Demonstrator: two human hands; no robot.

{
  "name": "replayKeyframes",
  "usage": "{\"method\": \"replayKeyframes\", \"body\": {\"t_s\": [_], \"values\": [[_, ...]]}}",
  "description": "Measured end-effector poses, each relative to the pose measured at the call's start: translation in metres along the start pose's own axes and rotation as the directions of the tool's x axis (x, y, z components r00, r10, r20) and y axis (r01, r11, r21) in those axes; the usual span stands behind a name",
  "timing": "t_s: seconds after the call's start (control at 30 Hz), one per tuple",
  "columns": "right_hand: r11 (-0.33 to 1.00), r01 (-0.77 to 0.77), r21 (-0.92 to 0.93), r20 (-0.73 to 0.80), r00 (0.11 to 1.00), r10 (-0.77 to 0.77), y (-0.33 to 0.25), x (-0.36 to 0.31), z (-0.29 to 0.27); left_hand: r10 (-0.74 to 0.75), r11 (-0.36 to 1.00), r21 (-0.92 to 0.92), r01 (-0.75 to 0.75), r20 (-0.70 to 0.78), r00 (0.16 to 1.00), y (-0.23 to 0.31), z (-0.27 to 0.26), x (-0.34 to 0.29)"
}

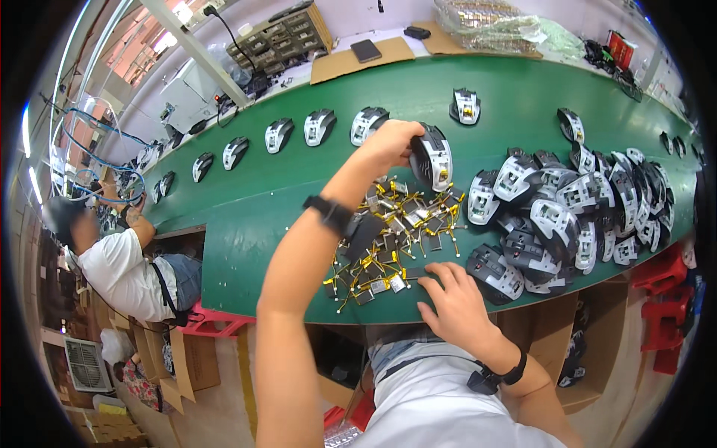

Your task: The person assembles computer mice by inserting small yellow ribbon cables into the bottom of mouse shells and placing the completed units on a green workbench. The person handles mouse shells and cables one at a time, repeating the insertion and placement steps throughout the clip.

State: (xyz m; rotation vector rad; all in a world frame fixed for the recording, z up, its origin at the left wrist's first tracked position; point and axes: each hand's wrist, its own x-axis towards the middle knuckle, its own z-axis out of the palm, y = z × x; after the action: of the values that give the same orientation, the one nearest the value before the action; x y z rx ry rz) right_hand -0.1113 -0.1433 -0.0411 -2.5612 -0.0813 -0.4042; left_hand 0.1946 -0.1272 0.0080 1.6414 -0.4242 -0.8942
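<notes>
My left hand (393,142) grips a black and silver computer mouse shell (433,158) by its dark side, tilted above the green table. Beneath it spreads a loose pile of small flat batteries (396,220) with yellow tape and short wires. At the near edge of that pile, my right hand (457,305) has its fingers apart, with the fingertips close to a dark battery; whether they touch it I cannot tell. To the right lies a large heap of similar mouse shells (554,224), several tipped on their sides.
A row of mouse shells (278,136) runs along the far side of the green table (246,261). One shell (465,107) stands apart at the back. Cardboard (362,61) carries a dark phone (366,51). A co-worker (123,261) sits at the left; red stools (663,321) stand right.
</notes>
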Motion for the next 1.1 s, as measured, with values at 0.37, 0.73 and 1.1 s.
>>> {"method": "replayKeyframes", "body": {"t_s": [0.37, 0.73, 1.1], "values": [[0.993, -0.055, -0.108, -0.085, 0.995, 0.046, 0.015, 0.0, -0.043, 0.612, 0.25, 0.967, 0.051, -0.199, 0.766, -0.014, -0.005, 0.1], [0.882, -0.35, -0.314, 0.006, 0.929, 0.37, 0.058, 0.059, -0.007, 0.219, 0.398, 0.838, 0.372, -0.481, 0.849, -0.032, -0.059, 0.085], [0.894, -0.373, -0.248, -0.005, 0.924, 0.384, 0.047, 0.058, -0.008, 0.602, 0.621, 0.745, -0.244, -0.253, 0.757, 0.041, -0.062, 0.011]]}}
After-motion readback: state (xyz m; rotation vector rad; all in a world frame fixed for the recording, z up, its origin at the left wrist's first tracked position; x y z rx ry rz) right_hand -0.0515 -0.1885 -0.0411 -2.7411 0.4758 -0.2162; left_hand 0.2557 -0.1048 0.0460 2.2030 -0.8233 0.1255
